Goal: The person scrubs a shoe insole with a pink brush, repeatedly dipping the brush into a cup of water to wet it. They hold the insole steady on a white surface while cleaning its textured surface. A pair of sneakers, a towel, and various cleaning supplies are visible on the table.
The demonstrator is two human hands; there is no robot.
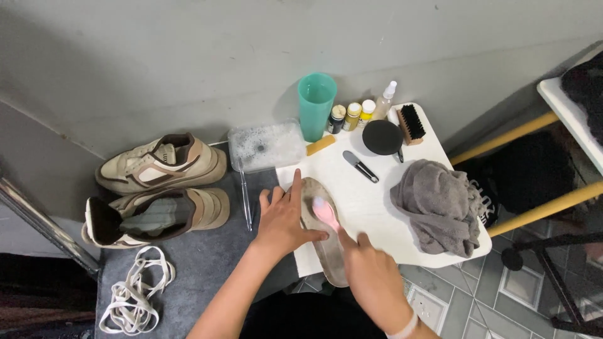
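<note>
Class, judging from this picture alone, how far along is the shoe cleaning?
Done: laces lie pulled out on the grey mat. In hand: left hand pins one insole on the white table while right hand works a pink brush on it. Left: both shoes sit aside.

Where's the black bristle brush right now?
In the head view, the brush lies at the far right corner of the white table, beside the round black lid and above the grey towel.
</note>
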